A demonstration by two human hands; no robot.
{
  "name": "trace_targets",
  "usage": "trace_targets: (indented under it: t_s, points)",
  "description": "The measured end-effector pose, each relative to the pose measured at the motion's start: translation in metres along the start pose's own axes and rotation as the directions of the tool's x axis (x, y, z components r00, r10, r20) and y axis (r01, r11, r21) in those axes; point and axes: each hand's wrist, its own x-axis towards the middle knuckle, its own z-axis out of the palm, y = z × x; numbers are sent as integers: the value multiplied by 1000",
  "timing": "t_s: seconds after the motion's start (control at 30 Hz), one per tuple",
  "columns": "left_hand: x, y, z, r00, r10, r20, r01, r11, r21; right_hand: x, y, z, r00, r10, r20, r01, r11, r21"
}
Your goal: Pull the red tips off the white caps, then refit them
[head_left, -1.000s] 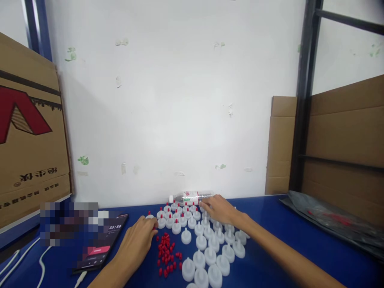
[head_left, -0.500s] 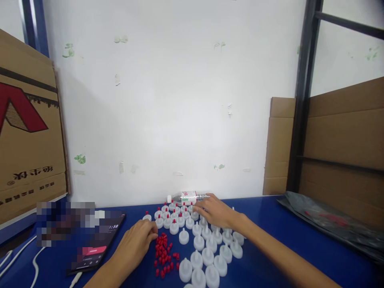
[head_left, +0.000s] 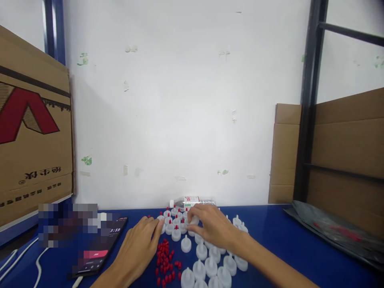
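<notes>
A blue tabletop (head_left: 270, 240) fills the lower part of the frame, backed by a white wall (head_left: 186, 100). A large cardboard box (head_left: 33, 128) stands at the upper left, and more cardboard (head_left: 345, 140) leans behind a dark metal post (head_left: 309, 100) at the right. A black plastic bag (head_left: 336, 232) lies at the lower right. A phone (head_left: 99, 248) with a lit screen rests at the lower left, with white cables (head_left: 30, 264) beside it. A clear bottle (head_left: 192, 201) lies on its side against the wall.

At lower centre we see a cluster of white caps (head_left: 207, 260), some of those toward the wall already tipped with red. Just left of them lies a loose heap of small red tips (head_left: 166, 262).

Our right hand (head_left: 213, 228) curls over the far caps, its fingers closed on one white cap (head_left: 193, 220). Our left hand (head_left: 138, 250) rests palm down beside the red heap, fingers narrow and pressed to the tabletop; we cannot tell whether it grips a tip.

In our judgement, doing this well means pinching a single tip, keeping the cap upright and steady, and lifting clear so neighbouring caps do not topple.
</notes>
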Motion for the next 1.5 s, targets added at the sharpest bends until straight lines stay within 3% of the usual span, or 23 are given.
trace_targets:
  t_s: [0.17, 0.23, 0.3, 0.37, 0.43, 0.53, 0.6, 0.63, 0.7, 0.77, 0.87, 1.0, 1.13, 1.37, 1.5]
  points:
    - [-12, 15, 1, 965, 263, -17, -257, 924, -284, -5, -42, 5, 981, -174, 82, 174, 985, 3]
    - [-15, 17, 4, 929, 365, -58, -364, 877, -313, -6, -49, 5, 963, -255, 82, 257, 966, -13]
    - [-16, 19, 6, 915, 390, -105, -403, 863, -305, -5, -49, 6, 955, -292, 49, 293, 955, -34]
    - [-14, 22, 8, 940, 326, -98, -339, 876, -343, -3, -45, 7, 948, -317, 15, 318, 947, -45]
    - [-10, 26, 9, 975, 220, -31, -207, 843, -496, 0, -39, 8, 932, -361, -4, 360, 930, -73]
    - [-2, 27, 6, 985, 131, 115, 9, 623, -782, 3, -26, 6, 928, -372, -2, 370, 924, -92]
    - [2, 22, 0, 986, 104, 127, 60, 492, -868, 5, -12, 4, 964, -265, -26, 264, 964, -43]
    - [5, 17, -3, 992, 72, 106, 60, 476, -877, 6, -4, 3, 980, -194, -47, 194, 981, -18]
    - [10, 4, -7, 998, -51, 46, 66, 549, -833, 6, 14, 3, 993, -60, -101, 60, 998, 4]
    - [16, -10, -5, 978, -209, 23, 160, 668, -727, 5, 30, 5, 990, 39, -133, -37, 999, 20]
    - [24, -29, 6, 936, -343, 82, 326, 754, -571, 3, 44, 13, 986, 117, -117, -113, 993, 42]
    - [23, -41, 16, 945, -316, 80, 322, 863, -389, 2, 45, 20, 989, 145, -36, -143, 989, 45]
    - [16, -41, 15, 962, -254, 96, 269, 941, -204, 1, 38, 17, 994, 113, 12, -113, 994, 11]
    - [10, -36, 15, 962, -215, 166, 228, 972, -62, -1, 38, 19, 994, 34, 99, -26, 996, -81]
    - [9, -36, 14, 960, -213, 182, 223, 974, -33, 0, 43, 19, 997, 19, 80, -13, 996, -85]
